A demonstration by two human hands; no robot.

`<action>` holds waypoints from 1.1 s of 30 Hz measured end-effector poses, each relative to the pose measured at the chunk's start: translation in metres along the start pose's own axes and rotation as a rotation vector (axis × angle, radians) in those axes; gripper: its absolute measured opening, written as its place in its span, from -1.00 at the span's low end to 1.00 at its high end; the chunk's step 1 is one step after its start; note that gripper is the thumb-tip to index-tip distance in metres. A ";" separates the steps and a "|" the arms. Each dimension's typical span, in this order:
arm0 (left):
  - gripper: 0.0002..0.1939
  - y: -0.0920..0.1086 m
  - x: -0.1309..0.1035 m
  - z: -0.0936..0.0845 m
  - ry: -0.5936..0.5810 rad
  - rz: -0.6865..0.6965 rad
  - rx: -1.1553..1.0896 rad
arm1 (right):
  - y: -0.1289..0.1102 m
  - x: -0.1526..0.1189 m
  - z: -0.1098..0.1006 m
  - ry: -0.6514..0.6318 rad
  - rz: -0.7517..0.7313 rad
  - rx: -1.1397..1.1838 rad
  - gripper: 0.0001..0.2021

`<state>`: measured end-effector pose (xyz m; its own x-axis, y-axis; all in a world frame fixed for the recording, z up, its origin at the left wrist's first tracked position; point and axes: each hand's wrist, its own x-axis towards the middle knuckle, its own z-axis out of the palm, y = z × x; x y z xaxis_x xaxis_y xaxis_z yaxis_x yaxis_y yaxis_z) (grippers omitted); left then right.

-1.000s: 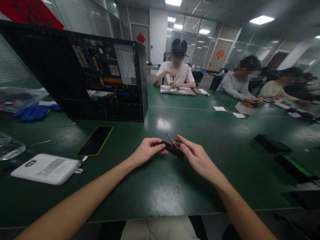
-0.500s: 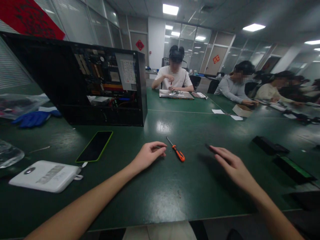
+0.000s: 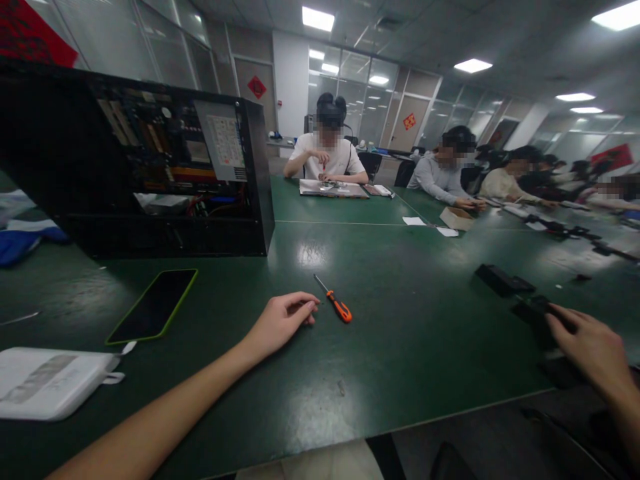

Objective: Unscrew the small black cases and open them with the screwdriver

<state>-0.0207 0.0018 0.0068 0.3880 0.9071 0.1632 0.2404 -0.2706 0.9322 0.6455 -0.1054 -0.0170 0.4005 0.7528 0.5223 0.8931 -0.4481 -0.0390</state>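
Observation:
My left hand point(image 3: 285, 321) rests on the green table point(image 3: 380, 373), its fingers curled in with the thumb against them, and nothing shows in its grip. Just past its fingertips lies a screwdriver point(image 3: 340, 307) with an orange and black handle, its shaft pointing away to the left. Far to the right, my right hand point(image 3: 585, 333) is blurred, thumb and forefinger closed about a dark thing that I cannot make out. Beneath and beside this hand lie black objects, among them a black block-like device point(image 3: 500, 279); the hand partly hides the nearer ones.
An opened black computer case point(image 3: 175, 233) stands at the left. Before it lie a phone with a green edge point(image 3: 155, 307) and a white power bank point(image 3: 55, 383). Blue gloves point(image 3: 20, 243) are at the far left. Across the table a person point(image 3: 327, 150) works over a flat panel point(image 3: 345, 191).
My right hand has swung right, from the open table beside the screwdriver to the black objects. The view has turned to the right. My left hand stays near the screwdriver.

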 end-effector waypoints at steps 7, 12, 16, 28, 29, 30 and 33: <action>-0.66 0.003 0.001 -0.002 0.014 -0.001 0.014 | -0.003 0.015 -0.014 -0.263 0.143 0.111 -0.51; -0.67 0.004 0.001 -0.002 0.001 -0.005 0.034 | 0.004 0.016 -0.021 -0.316 0.154 0.208 -0.58; -0.67 0.004 0.000 -0.002 -0.013 0.000 0.055 | 0.001 0.020 -0.024 -0.337 0.145 0.249 -0.60; -0.68 0.008 0.000 -0.005 -0.027 0.044 0.164 | -0.019 0.008 -0.012 -0.324 0.130 0.196 -0.46; -0.68 0.009 0.000 -0.005 -0.031 0.046 0.168 | -0.019 0.009 -0.009 -0.331 0.114 0.180 -0.44; -0.68 0.009 0.000 -0.005 -0.035 0.049 0.170 | -0.020 0.009 -0.007 -0.334 0.102 0.156 -0.43; -0.69 0.009 0.000 -0.004 -0.037 0.057 0.176 | -0.022 0.011 -0.004 -0.325 0.074 0.062 -0.40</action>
<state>-0.0223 0.0004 0.0161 0.4371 0.8772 0.1988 0.3681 -0.3761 0.8503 0.6297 -0.0893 -0.0070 0.5004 0.8379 0.2180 0.8658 -0.4849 -0.1236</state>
